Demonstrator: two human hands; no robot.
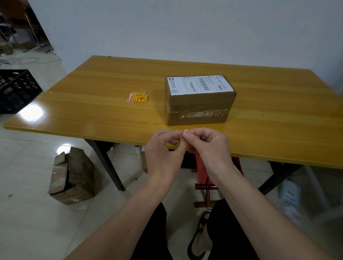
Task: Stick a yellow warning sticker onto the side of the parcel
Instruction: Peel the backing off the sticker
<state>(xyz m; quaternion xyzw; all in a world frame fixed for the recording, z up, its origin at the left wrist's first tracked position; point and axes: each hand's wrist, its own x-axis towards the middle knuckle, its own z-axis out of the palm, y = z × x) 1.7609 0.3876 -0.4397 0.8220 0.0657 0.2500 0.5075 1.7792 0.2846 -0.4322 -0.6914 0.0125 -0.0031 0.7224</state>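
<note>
Head-height view down over table (265, 118)

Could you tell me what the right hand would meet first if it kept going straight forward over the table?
Most likely the parcel: its taped near side faces the right hand, nothing visible between them, though depth is hard to judge.

From my feed I see two bare forearms with no sleeves reaching the wrists, and no watch, ring or band on either. The left hand (164, 149) and right hand (209, 149) are uncovered, without gloves. The nails I can make out look short and unpainted. Below the arms the legs are in plain black trousers (154, 237), loose, with no print or seam detail I can read. One foot shows, in a black strapped sandal (199, 237) with an open toe and several narrow bands across the top; the other foot is hidden.
</note>
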